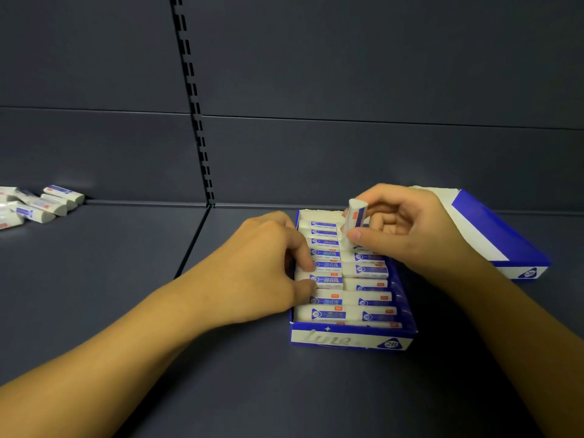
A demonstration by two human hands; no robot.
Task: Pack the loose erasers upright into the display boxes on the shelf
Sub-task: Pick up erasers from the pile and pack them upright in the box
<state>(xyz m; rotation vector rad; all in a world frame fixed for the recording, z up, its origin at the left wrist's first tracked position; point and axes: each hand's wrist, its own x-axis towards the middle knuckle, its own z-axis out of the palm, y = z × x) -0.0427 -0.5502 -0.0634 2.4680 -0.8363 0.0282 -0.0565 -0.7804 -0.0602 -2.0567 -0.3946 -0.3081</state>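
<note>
Head view
Display box: a blue and white cardboard display box [350, 339] stands on the dark shelf [126, 254], near centre, with "2B" printed on its near wall.
Packed erasers: two rows of white erasers in blue sleeves [366, 270] fill the box, left row and right row side by side.
Left hand: the left hand [268, 273] rests at the box's left wall, fingers curled down onto the left row, fingertips touching the sleeves.
Right hand: the right hand [404, 226] is over the far right part of the box, thumb and fingers pinching one eraser.
Held eraser: the held eraser [355, 219] stands nearly upright, its lower end down among the right row.
Second box: another blue and white box [493, 235] lies tilted just right of the first, partly behind the right hand.
Loose erasers: a pile of loose erasers [41, 205] lies at the far left of the shelf, against the back panel [316, 74].
</note>
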